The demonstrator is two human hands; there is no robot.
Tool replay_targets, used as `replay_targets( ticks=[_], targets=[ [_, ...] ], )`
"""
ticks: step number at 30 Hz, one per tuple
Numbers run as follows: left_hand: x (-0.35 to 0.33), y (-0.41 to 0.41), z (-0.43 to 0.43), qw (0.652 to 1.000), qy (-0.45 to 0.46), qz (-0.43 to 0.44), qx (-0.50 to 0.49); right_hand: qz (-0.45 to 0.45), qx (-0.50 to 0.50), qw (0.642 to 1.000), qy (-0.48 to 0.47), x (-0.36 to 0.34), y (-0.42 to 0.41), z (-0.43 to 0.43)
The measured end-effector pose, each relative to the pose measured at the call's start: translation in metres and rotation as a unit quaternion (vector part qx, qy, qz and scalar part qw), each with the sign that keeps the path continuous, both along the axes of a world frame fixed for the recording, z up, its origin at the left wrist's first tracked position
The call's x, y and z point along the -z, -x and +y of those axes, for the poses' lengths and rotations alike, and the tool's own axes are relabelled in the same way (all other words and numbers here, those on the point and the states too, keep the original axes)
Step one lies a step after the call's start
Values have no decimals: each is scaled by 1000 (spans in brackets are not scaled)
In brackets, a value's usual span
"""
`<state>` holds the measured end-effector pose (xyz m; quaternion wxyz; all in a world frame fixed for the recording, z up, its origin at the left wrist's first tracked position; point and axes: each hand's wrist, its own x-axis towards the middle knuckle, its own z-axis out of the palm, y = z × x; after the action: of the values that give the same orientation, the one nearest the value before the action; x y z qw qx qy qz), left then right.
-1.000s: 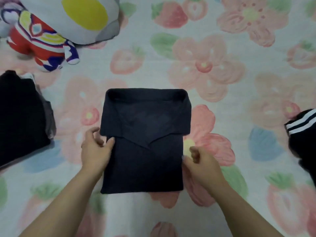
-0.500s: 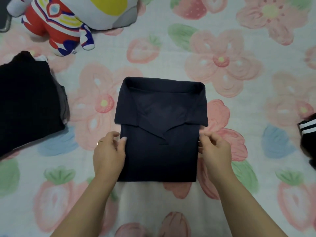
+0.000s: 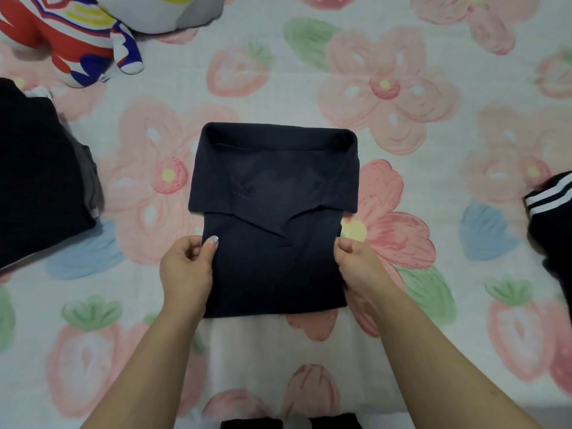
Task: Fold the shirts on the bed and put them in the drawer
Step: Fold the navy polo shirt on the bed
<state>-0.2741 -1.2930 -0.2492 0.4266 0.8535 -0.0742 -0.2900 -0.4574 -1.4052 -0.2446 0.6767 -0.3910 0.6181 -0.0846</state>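
A navy polo shirt (image 3: 275, 249), folded into a neat rectangle with its collar at the far end, lies on the flowered bedspread (image 3: 433, 134) in front of me. My left hand (image 3: 185, 270) pinches the shirt's left edge, thumb on top. My right hand (image 3: 359, 267) pinches the right edge the same way. A stack of folded dark clothes (image 3: 40, 181) lies at the left edge. A black garment with white stripes (image 3: 551, 218) lies at the right edge.
A red, white and blue plush toy (image 3: 71, 41) and a grey cushion with a yellow patch (image 3: 173, 7) sit at the top left. Dark cloth (image 3: 291, 422) shows at the bottom edge of the view. No drawer is in view.
Both hands have slid a little further up the shirt's side edges and pinch them. The view has shifted, so the shirt sits more central in frame.
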Motion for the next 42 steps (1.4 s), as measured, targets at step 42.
replay_targets(
  ticks=[42],
  targets=[
    [6, 8, -11, 981, -52, -186, 29, 12, 73, 993, 96, 4, 9, 2]
  ],
)
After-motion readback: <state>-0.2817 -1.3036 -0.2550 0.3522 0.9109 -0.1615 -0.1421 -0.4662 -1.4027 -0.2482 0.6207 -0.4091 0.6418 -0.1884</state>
